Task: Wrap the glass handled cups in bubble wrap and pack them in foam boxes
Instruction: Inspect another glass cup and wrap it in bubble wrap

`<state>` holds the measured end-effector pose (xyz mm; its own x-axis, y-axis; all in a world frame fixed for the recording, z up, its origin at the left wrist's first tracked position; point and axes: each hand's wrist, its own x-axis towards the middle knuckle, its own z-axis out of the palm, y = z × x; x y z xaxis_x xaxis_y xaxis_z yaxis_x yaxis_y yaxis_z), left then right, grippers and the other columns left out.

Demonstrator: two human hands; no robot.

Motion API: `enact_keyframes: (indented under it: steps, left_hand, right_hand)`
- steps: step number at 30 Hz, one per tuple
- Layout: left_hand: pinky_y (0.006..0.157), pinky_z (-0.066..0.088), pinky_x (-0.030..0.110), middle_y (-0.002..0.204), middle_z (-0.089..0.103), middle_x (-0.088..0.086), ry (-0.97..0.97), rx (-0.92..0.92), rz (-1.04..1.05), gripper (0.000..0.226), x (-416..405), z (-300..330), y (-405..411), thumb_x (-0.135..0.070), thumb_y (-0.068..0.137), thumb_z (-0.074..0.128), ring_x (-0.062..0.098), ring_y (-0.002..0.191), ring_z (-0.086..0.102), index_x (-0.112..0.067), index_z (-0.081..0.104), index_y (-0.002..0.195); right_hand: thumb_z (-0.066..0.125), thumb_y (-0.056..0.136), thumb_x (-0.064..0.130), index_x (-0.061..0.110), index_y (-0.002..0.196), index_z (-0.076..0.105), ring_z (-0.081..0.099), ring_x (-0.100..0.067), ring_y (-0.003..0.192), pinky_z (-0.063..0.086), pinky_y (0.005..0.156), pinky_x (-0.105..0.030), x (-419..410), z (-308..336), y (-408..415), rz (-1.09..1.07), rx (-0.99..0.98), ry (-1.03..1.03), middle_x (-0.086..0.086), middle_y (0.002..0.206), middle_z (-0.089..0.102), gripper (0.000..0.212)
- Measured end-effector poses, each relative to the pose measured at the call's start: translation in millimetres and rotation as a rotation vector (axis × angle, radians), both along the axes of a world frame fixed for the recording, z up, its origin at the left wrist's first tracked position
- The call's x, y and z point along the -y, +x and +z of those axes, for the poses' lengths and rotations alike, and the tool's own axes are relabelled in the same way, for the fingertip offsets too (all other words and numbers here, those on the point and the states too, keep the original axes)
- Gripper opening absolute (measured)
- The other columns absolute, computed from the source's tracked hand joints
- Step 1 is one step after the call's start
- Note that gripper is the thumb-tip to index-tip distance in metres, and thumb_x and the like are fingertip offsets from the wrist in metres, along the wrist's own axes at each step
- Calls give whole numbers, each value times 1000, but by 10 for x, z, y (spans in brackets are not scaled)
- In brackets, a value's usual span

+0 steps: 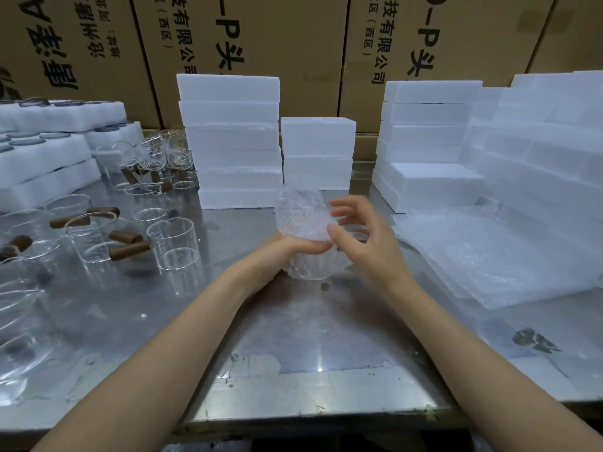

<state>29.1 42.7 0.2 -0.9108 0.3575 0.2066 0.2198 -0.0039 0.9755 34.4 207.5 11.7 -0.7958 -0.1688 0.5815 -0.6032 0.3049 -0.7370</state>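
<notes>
- My left hand (287,252) grips a cup bundled in bubble wrap (301,223), held just above the middle of the steel table (293,337), thumb pressed across the front of the bundle
- My right hand (362,236) hovers at the bundle's right side, fingers (339,212) spread and curled, holding nothing; the thumb tip touches the wrap
- The wrap rises loosely above the cup; the glass base shows under my left hand
- Unwrapped glass handled cups (173,244) with brown handles stand crowded on the table's left side, well apart from the bundle
- Stacks of white foam boxes (231,141) stand behind my hands, a shorter stack (318,154) just beside the tall one, more (424,138) to the right
- A pile of flat bubble wrap sheets (489,259) lies on the table near my right hand
- Foam trays (49,158) sit at far left, printed cardboard cartons (261,37) line the back
</notes>
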Motion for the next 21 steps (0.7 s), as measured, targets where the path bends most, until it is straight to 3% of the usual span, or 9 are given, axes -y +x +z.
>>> enact_keyframes:
  steps: [2,4,8,10,12,14,16,18,21]
  left_hand:
    - [89,47,15,119,68,-9,14,25,32,38,-9,1,-23,-25,80,66,4,114,60,-23,63,119]
    - [98,43,24,120,68,-8,3,43,55,40,-17,4,-24,-30,79,66,5,116,59,-22,64,119]
    - [100,42,32,117,69,-2,-33,94,62,43,-20,19,-8,-31,75,64,11,112,63,-16,67,115]
    - [89,45,34,108,68,7,41,174,102,50,-34,59,2,-26,66,60,20,99,64,-8,62,112]
    - [73,44,27,97,59,6,194,178,196,45,-34,117,9,-21,61,54,16,83,59,-12,52,104]
    - [67,42,18,87,52,-3,229,-15,328,28,-8,177,36,-20,63,50,5,74,53,-16,49,90]
    - [72,40,16,84,54,-1,73,-335,446,17,30,208,96,-22,68,50,7,77,52,-14,55,83]
    - [76,42,24,82,61,3,-177,-581,474,27,53,198,154,-30,72,48,15,81,56,-9,63,77]
    - [77,45,34,77,63,-5,-512,-698,428,40,40,179,206,-40,74,38,18,80,59,-12,68,75]
  right_hand:
    - [61,86,24,33,88,64,59,-6,93,51,85,-38,1,-12,-4,1,-21,59,20,90,65,9]
    - [56,86,29,24,82,68,56,-4,91,52,81,-43,-3,-25,-26,-30,-35,93,20,84,65,14]
    - [44,85,38,23,79,68,47,0,90,39,73,-13,-17,-27,-46,-83,-100,278,24,77,60,29]
    - [42,87,39,16,75,67,46,-4,92,37,70,-16,-11,-32,-32,-107,-130,427,14,75,64,36]
    - [41,89,39,14,66,60,45,-9,93,39,71,-26,1,-35,-9,-129,-174,542,7,69,62,39]
    - [36,90,42,19,59,51,43,-13,95,37,78,-30,15,-26,28,-141,-216,619,10,63,55,42]
    - [32,91,45,23,58,47,43,-14,98,31,81,-28,32,-18,49,-149,-228,671,11,63,54,43]
    - [28,91,48,24,58,47,42,-14,99,26,78,-25,47,-16,49,-161,-239,698,9,63,57,46]
    - [21,89,54,24,62,53,42,-12,101,24,71,-23,43,-31,44,-175,-245,693,10,66,60,51]
